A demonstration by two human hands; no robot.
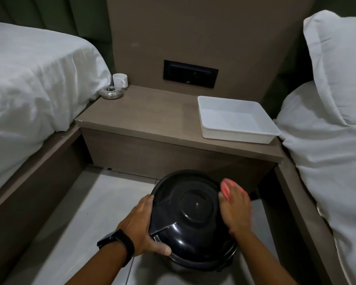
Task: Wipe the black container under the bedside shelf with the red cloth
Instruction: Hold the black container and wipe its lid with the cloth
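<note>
A round black container (190,219) with a domed glossy lid stands on the pale floor just in front of the bedside shelf (152,118). My left hand (144,225) grips its left side, thumb on the lower rim, a black band on the wrist. My right hand (234,210) lies flat against the lid's right edge, blurred by motion. The red cloth (226,187) sits under that hand; only its upper end shows past the fingertips.
A white tray (237,120) sits on the shelf's right end; a white cup (120,80) and a glass ashtray (111,93) stand at its left back corner. White-sheeted beds (33,83) flank both sides, a pillow (337,64) at right. A black socket panel (190,73) is on the wall.
</note>
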